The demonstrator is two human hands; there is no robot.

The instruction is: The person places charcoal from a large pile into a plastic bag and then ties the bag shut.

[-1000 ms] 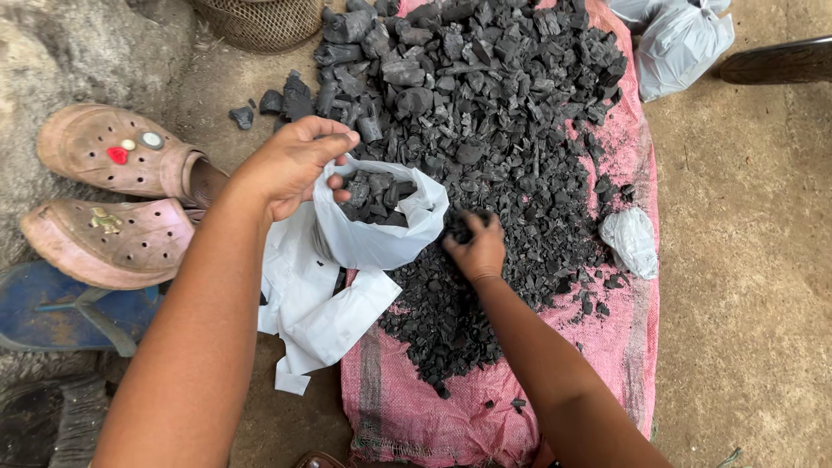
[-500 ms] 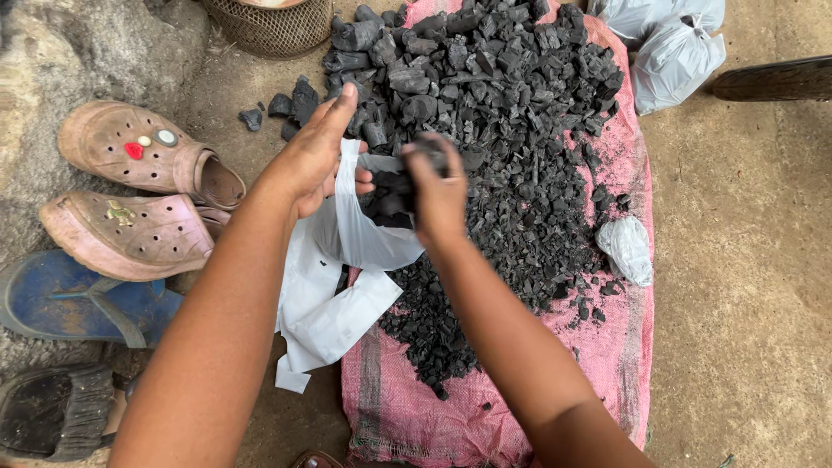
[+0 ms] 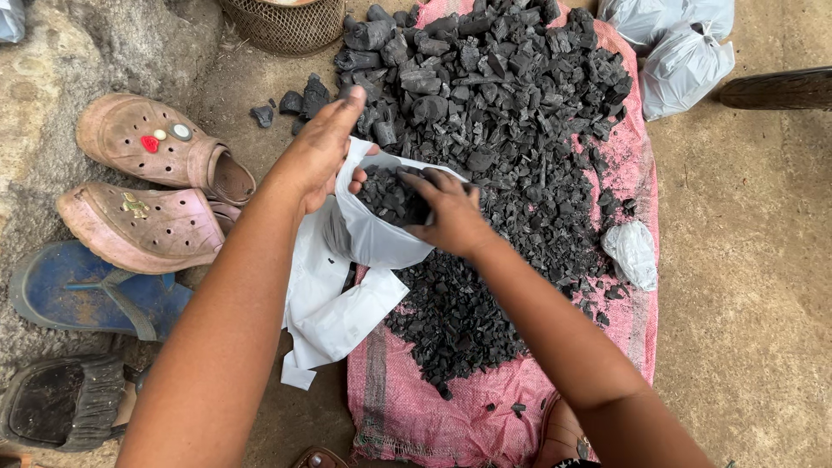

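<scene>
Charcoal bagging partway: white plastic bag (image 3: 374,234) roughly half full, most of the pile untouched
Left hand (image 3: 322,156) pinches the bag's near-left rim, fingers narrow on the plastic, holding the mouth open at the left edge of the charcoal pile (image 3: 494,113); right hand (image 3: 451,212) sits over the bag mouth, fingers curled loosely, can't tell if they hold any lumps. Done, by my read: two filled bags (image 3: 676,52) tied off right of the pile's far end, one small bag (image 3: 631,251) at its right edge. Left: big lumps far side, fines near side. Spare flat bags (image 3: 334,316) lie just under the open one. Surface is a pink woven sack (image 3: 433,416) on bare earth floor; sandals (image 3: 143,186) well left of the pile, wire basket (image 3: 286,22) beyond its far-left corner
</scene>
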